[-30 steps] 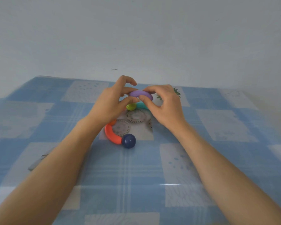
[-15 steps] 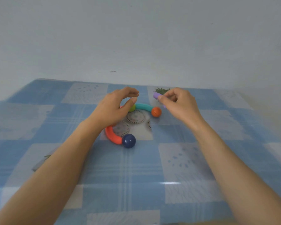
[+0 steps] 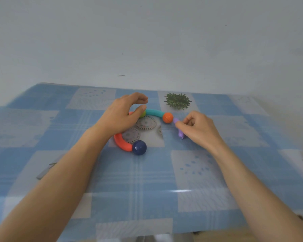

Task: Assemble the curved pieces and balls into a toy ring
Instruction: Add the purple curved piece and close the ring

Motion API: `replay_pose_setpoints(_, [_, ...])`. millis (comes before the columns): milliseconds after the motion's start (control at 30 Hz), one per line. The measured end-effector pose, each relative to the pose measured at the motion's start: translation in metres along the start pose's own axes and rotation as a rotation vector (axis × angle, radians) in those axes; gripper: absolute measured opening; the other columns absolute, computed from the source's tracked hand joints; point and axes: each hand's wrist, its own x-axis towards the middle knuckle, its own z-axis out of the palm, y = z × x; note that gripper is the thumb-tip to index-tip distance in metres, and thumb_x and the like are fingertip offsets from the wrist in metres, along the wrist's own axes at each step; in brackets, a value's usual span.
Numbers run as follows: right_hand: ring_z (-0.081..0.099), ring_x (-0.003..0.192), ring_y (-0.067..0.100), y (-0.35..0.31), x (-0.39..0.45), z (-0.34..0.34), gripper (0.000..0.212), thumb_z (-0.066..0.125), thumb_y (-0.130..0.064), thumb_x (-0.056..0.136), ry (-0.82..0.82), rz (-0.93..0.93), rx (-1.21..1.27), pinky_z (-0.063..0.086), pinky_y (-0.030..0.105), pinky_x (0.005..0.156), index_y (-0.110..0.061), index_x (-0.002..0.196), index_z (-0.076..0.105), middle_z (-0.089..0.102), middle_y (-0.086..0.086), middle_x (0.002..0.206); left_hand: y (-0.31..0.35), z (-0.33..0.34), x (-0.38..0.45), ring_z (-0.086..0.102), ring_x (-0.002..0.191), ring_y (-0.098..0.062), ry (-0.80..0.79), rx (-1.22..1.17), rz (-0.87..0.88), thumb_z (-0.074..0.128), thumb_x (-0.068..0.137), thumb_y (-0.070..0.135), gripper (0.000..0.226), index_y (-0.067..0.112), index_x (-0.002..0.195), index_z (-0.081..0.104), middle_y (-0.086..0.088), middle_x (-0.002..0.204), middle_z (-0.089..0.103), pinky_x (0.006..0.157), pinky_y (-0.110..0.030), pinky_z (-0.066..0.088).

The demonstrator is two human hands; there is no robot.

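A person's two bare forearms reach over a table covered in a glossy blue-and-white checked plastic cloth (image 3: 147, 180), seen from a head camera looking forward and down. The left hand (image 3: 120, 117) is cupped over the far left part of a half-built toy ring, thumb pressed against a small yellow-green ball (image 3: 142, 114), index finger arched above it without touching. From that ball a teal curved plastic tube (image 3: 154, 113) runs right to an orange ball (image 3: 168, 117). A red-orange curved tube (image 3: 122, 143) sweeps from under the left hand toward the viewer and ends in a dark navy ball (image 3: 139, 147). The right hand (image 3: 198, 130) pinches a lilac curved tube (image 3: 179, 130), its far tip just beside the orange ball; whether they touch cannot be told. A spiky green plant-like ball (image 3: 177, 100) sits apart near the far edge, which meets a plain pale wall (image 3: 147, 41). Broad open cloth lies between the ring and the near edge.
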Motion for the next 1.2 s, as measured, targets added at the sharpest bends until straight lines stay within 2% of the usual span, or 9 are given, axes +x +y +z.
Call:
replay_pose_setpoints(167, [0.054,0.056,0.003,-0.001,0.001,0.001,0.036,0.063,-0.053,0.086,-0.008,-0.004,-0.013,0.041,0.029,0.062,-0.017,0.078,0.062,0.072,-0.016,0.058,-0.005,0.001,0.000,0.059,0.121,-0.005,0.001,0.002,-0.003,0.054,0.099,0.026,0.028,0.020,0.125,0.061,0.012,0.125,0.069,0.100,-0.022,0.041])
replay_pose_setpoints(400, [0.057,0.059,0.002,-0.001,-0.001,0.003,0.036,0.063,-0.052,0.088,0.012,-0.003,-0.014,0.043,0.029,0.063,-0.018,0.076,0.064,0.068,-0.021,0.055,-0.006,0.001,0.000,0.060,0.121,-0.005,-0.001,0.000,0.000,0.052,0.097,0.028,0.030,0.020,0.125,0.061,0.013,0.124,0.069,0.101,-0.026,0.043])
replay_pose_setpoints(467, [0.056,0.061,0.004,0.000,0.000,0.003,0.033,0.062,-0.051,0.088,0.042,0.013,0.007,0.039,0.029,0.060,-0.019,0.078,0.064,0.064,-0.015,0.053,-0.006,0.002,0.000,0.060,0.120,-0.005,0.002,-0.008,-0.005,0.052,0.099,0.028,0.029,0.021,0.124,0.062,0.013,0.123,0.069,0.100,-0.027,0.044])
replay_pose_setpoints(633, [0.056,0.067,0.011,0.008,0.005,0.008,0.033,0.056,-0.050,0.092,0.114,0.015,0.041,0.038,0.032,0.060,-0.019,0.081,0.064,0.058,-0.007,0.065,-0.004,0.002,0.000,0.060,0.119,-0.002,0.018,-0.082,-0.041,0.049,0.100,0.032,0.028,0.023,0.123,0.062,0.016,0.121,0.070,0.103,-0.032,0.045])
replay_pose_setpoints(800, [0.060,0.075,0.018,0.006,0.003,0.007,0.026,0.057,-0.042,0.094,0.178,-0.031,0.070,0.045,0.033,0.068,-0.020,0.088,0.070,0.067,-0.004,0.075,0.000,-0.007,0.004,0.062,0.114,0.000,0.018,-0.139,-0.124,0.053,0.097,0.034,0.025,0.027,0.117,0.065,0.016,0.118,0.071,0.104,-0.037,0.047])
replay_pose_setpoints(933, [0.064,0.082,0.016,0.010,0.007,0.001,0.016,0.057,-0.029,0.096,0.106,-0.156,0.042,0.048,0.030,0.074,-0.026,0.096,0.073,0.073,-0.007,0.093,0.009,-0.025,0.003,0.063,0.114,-0.003,-0.006,-0.167,-0.154,0.058,0.089,0.035,0.026,0.024,0.109,0.069,0.012,0.114,0.072,0.106,-0.039,0.047])
replay_pose_setpoints(1067, [0.062,0.091,0.014,0.013,0.012,-0.012,0.040,0.050,-0.004,0.097,-0.031,-0.306,-0.006,0.040,0.008,0.072,-0.029,0.121,0.069,0.068,-0.004,0.110,0.015,-0.041,-0.016,0.063,0.110,-0.001,-0.117,-0.147,-0.099,0.063,0.084,0.032,0.025,0.025,0.106,0.072,0.014,0.111,0.073,0.107,-0.039,0.045])
replay_pose_setpoints(1133, [0.058,0.095,0.014,0.015,0.014,-0.017,0.060,0.045,0.008,0.092,-0.117,-0.385,-0.073,0.038,0.008,0.075,-0.031,0.134,0.061,0.064,-0.003,0.120,0.014,-0.042,-0.031,0.063,0.111,-0.002,-0.185,-0.139,-0.065,0.066,0.083,0.034,0.026,0.028,0.107,0.072,0.014,0.111,0.073,0.107,-0.036,0.044])
replay_pose_setpoints(1200, [0.055,0.104,0.013,0.014,0.018,-0.022,0.072,0.042,0.015,0.086,-0.202,-0.434,-0.123,0.041,0.017,0.088,-0.035,0.137,0.055,0.057,-0.004,0.131,0.014,-0.041,-0.045,0.060,0.113,-0.007,-0.251,-0.138,-0.023,0.069,0.078,0.043,0.034,0.028,0.108,0.072,0.013,0.117,0.069,0.103,-0.033,0.044])
